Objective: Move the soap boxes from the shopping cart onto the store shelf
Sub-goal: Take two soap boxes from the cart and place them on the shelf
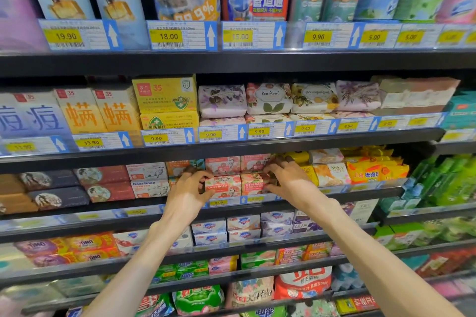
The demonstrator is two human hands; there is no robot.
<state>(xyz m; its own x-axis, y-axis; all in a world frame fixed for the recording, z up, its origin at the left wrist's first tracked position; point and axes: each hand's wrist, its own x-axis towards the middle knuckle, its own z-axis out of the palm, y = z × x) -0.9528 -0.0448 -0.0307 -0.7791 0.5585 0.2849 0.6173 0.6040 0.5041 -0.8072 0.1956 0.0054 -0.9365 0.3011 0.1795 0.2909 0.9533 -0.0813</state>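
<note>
Soap boxes are basically at the shelf stage now: two pink-and-white cardboard "Goat Soap" boxes, the left one (pixel 223 186) and the right one (pixel 254 184), sit side by side at the front lip of the dark metal store shelf (pixel 360 192), right above the yellow price tag (pixel 219 203) on that lip. Left hand (pixel 189 192) has curled fingers on the left end of the pair and right hand (pixel 286 179) has curled fingers on the right end, so they look pinched between both hands, though I can't tell how firm the grip is. Behind the tag, I count two more pink boxes (pixel 239 164) stacked further back, so four pink ones showing. Just left of the tag are two white-and-blue Goat Soap boxes (pixel 148 179). Shopping cart isn't in view, so no idea how many are left. My guess: this pair is nearly placed, just needs squaring up and letting go.
</note>
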